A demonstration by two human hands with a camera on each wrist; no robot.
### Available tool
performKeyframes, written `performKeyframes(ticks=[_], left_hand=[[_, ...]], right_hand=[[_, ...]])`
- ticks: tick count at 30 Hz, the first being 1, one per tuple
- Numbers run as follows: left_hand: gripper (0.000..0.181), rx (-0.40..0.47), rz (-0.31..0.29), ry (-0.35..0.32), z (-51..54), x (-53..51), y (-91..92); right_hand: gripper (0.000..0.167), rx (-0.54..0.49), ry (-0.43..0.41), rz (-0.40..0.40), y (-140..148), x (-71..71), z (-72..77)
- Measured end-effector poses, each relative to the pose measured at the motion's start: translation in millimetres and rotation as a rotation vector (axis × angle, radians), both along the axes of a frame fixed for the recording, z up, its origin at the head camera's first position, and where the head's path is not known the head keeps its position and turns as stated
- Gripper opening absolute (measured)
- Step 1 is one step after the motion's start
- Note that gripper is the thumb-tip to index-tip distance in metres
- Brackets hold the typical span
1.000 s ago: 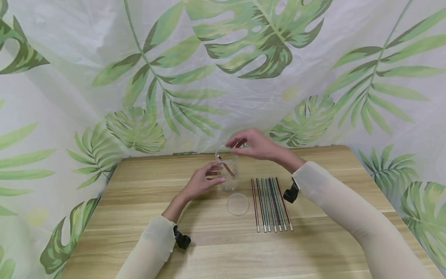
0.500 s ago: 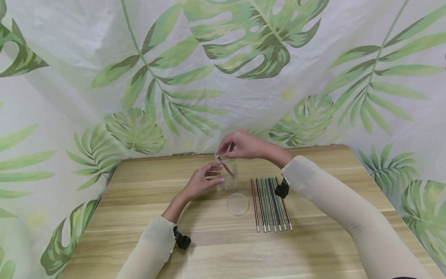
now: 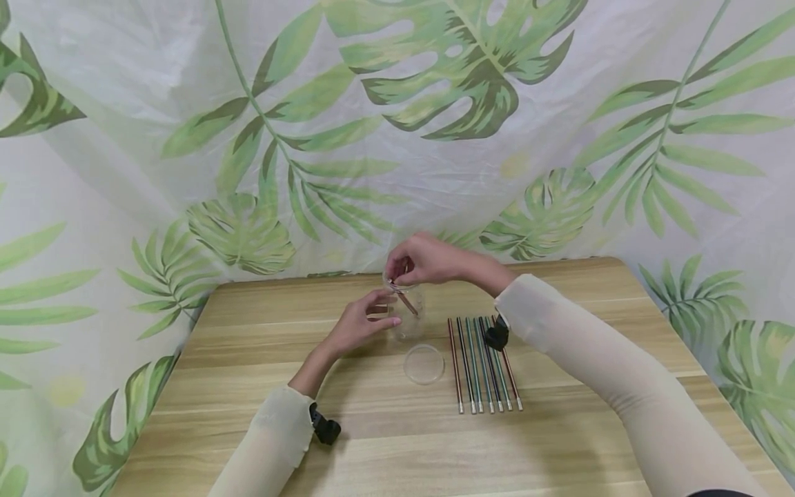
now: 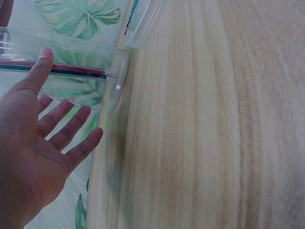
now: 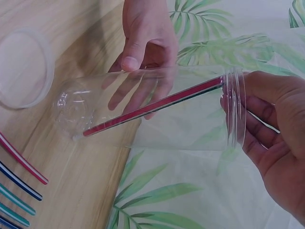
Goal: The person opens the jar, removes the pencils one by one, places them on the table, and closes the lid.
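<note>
A clear plastic jar (image 3: 415,324) stands upright on the table. Inside it leans a red pencil (image 5: 152,107) with a dark green one alongside. Thumb and fingers of my left hand (image 3: 357,324) stand loosely about the jar's left side; in the left wrist view the left hand (image 4: 43,138) has its fingers spread and relaxed. My right hand (image 3: 425,259) reaches into the jar's mouth from above and appears to pinch the pencils' upper ends. The right wrist view shows the right hand (image 5: 281,138) at the threaded rim, with the fingertips partly hidden behind it.
A round clear lid (image 3: 424,364) lies on the wooden table (image 3: 373,455) in front of the jar. To its right several red, dark blue and teal pencils (image 3: 468,366) lie side by side. A leaf-print cloth (image 3: 335,166) hangs behind the table.
My right hand has moved left and slightly down, from above the jar's right rim into its mouth, its fingers closing at the pencils' tops. The left hand and jar stay put.
</note>
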State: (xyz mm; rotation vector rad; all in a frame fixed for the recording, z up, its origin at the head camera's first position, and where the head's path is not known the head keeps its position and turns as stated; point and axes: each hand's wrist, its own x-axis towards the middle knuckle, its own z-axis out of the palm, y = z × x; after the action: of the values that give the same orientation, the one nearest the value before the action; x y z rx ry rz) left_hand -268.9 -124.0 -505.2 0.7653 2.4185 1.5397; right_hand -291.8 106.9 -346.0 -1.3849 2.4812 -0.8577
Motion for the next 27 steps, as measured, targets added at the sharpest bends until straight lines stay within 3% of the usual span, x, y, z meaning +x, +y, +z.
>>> performKeyframes(ticks=[27], left_hand=[[0.063,-0.012,0.011,-0.024,2.0,0.8,0.5]], right_hand=[[0.004,0.043,-0.033,-0.021,-7.1,-3.8,1.7]])
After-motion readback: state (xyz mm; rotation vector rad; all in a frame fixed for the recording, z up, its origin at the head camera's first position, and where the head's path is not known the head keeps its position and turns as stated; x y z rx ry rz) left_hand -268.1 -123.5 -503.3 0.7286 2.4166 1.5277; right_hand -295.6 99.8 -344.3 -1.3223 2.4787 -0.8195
